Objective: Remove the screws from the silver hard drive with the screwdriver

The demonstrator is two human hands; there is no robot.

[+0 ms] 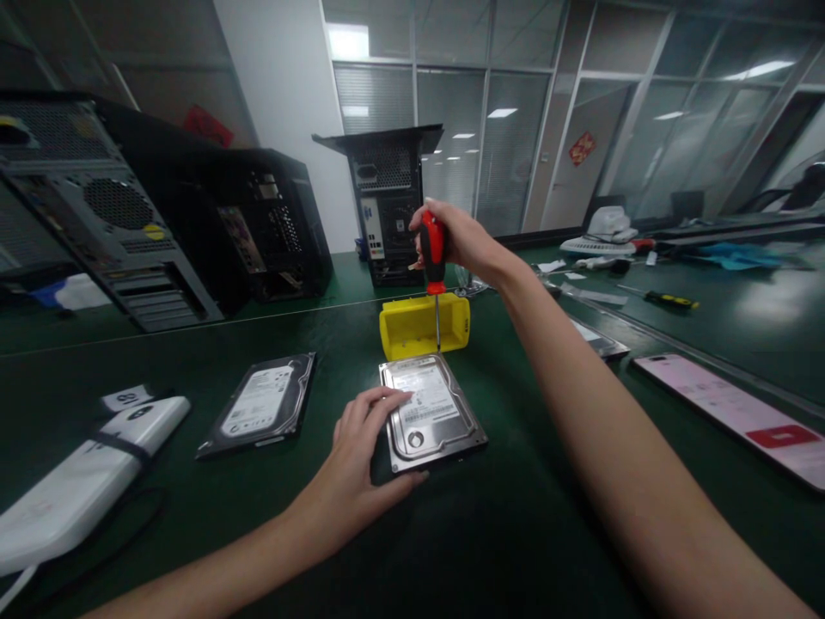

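Note:
A silver hard drive (433, 413) lies label up on the green table in front of me. My left hand (367, 430) grips it at its left side, fingers on the top face and thumb along the near edge. In my right hand (444, 232) is a red and black screwdriver (434, 249), held upright with the shaft pointing down. Its tip meets the far edge of the drive, near the far right corner; whether it sits in a screw is too small to tell. Just behind the drive stands a yellow plastic bin (412, 328), its open side towards me.
Another hard drive (263, 400) lies to the left, near a white power strip (96, 481). Computer cases (122, 215) stand at the back left, and one more case (390, 206) behind the bin. On the right are a phone (722, 413), a partly hidden drive (599, 340) and a yellow-black screwdriver (670, 299).

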